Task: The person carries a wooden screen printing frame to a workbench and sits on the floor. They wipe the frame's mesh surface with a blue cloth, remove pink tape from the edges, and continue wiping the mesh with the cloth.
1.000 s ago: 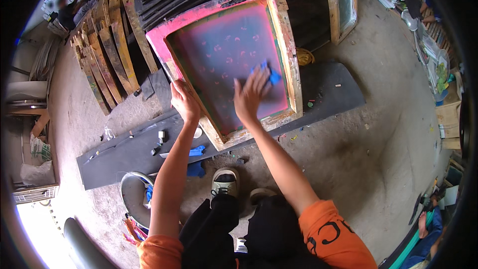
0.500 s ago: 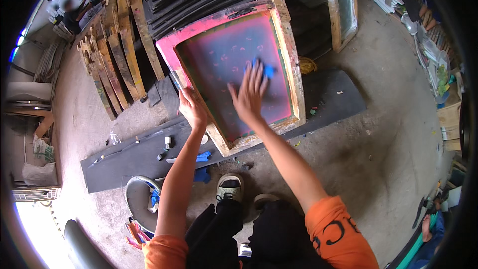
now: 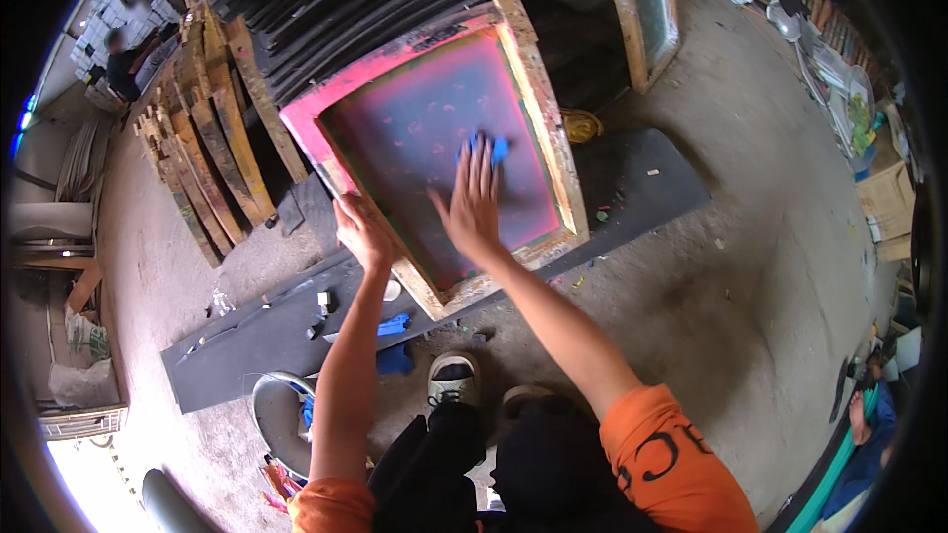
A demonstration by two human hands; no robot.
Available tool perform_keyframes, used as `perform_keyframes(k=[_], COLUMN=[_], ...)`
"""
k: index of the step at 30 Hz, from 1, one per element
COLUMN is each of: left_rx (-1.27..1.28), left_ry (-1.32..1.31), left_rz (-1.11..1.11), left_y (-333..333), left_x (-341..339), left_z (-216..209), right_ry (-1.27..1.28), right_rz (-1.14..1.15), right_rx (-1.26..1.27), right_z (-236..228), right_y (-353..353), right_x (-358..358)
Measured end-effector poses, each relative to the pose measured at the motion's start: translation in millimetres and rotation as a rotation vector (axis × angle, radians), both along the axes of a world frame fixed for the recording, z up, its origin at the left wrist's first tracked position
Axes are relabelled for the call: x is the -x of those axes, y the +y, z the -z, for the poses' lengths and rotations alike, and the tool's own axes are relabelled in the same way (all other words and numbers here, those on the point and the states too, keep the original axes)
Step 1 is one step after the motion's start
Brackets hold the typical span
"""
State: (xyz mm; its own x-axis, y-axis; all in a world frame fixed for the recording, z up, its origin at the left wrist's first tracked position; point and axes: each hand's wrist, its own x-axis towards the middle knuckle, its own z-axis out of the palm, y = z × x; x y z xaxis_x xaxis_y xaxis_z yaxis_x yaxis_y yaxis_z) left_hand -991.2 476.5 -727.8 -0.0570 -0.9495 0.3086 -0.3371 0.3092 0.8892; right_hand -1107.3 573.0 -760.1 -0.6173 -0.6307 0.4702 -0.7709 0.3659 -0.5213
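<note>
A wooden screen-printing frame [image 3: 427, 298] stands tilted before me, its rails smeared with pink. Stretched inside it is a dark, hazy mesh [image 3: 395, 153] with pink edges and scattered small pale pink marks. My left hand [image 3: 363, 235] is closed around the left rail, its thumb side toward me. Against the mesh, right of its middle, my right hand [image 3: 474, 202] presses a crumpled blue cloth [image 3: 500, 148]. Its fingers are straight, close together and lie over the cloth, which partly shows past them.
Under the frame lies a long black board [image 3: 237, 360] with small scraps and a blue strip [image 3: 393, 326]. A bucket [image 3: 259, 413] stands near my left arm. Paint-stained wooden frames [image 3: 212, 118] lean at left, black sheets [image 3: 385, 0] are stacked behind, and another framed screen [image 3: 642, 25] stands far right.
The view has shifted, so the frame appears slightly further left. My right hand and the blue cloth have moved a little across the mesh, fingers drawn closer together. My left hand keeps its grip.
</note>
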Motion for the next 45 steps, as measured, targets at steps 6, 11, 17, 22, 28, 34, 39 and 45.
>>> perform_keyframes(k=[6, 11, 17, 22, 28, 34, 39, 45], left_rx=[0.063, 0.153, 0.043, 0.007, -0.033, 0.012, 0.016, 0.004], left_ry=[0.067, 0.045, 0.113, 0.067, 0.092, 0.074, 0.020, -0.051], left_rz=[-0.010, 0.013, 0.003, 0.021, 0.010, 0.022, 0.031, 0.006], left_y=[13, -2, 4, 4, 3, 7, 7, 3], left_x=[15, 8, 17, 9, 7, 5, 11, 9], left_z=[0, 12, 2, 2, 4, 0, -6, 1], right_ry=[-0.446, -0.290, -0.266, 0.063, 0.385, 0.364, 0.647, 0.666], right_rz=[0.504, 0.388, 0.239, 0.094, -0.481, -0.316, -1.165, -1.109], right_rx=[0.014, 0.173, 0.036, -0.212, -0.274, 0.010, -0.244, -0.274], right_z=[23, -44, 53, 18, 52, 48, 47, 36], right_y=[3, -61, 45, 57, 104, 90, 87, 77], right_x=[-7, 18, -55, 21, 29, 67, 95, 98])
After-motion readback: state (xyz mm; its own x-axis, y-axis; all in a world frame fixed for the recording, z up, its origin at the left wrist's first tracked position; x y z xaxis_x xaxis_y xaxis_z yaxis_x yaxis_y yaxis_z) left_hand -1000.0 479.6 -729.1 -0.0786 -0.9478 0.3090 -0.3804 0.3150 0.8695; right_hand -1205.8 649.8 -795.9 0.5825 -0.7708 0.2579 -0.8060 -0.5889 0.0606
